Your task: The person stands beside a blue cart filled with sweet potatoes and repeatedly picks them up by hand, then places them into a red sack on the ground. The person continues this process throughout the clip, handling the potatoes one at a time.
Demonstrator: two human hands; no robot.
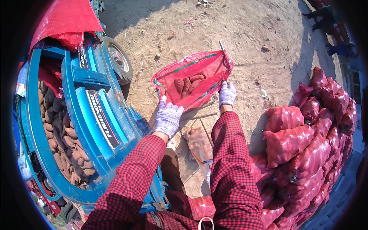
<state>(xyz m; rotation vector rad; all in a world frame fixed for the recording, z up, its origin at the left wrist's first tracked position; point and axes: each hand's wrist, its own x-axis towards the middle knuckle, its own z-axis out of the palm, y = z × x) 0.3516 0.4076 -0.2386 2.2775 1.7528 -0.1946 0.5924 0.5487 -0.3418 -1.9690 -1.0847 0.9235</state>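
In front of me a red mesh sack (212,73) with a green stripe near its rim is spread wide at the mouth. Several sweet potatoes (188,86) lie inside it. My left hand (168,118), in a white and purple knit glove, grips the near left part of the rim. The right side of the rim is pinched by my right hand (227,94), gloved the same way. A metal rod end (221,45) sticks up at the sack's far corner; the rest of what bears the sack is mostly hidden.
On the left stands a blue cargo vehicle (86,120) with a wheel (118,57) and loose sweet potatoes (72,155) in its bed. Filled red sacks (290,143) are piled at right. A clear bag (199,141) lies between my arms. People's legs (320,17) show at upper right.
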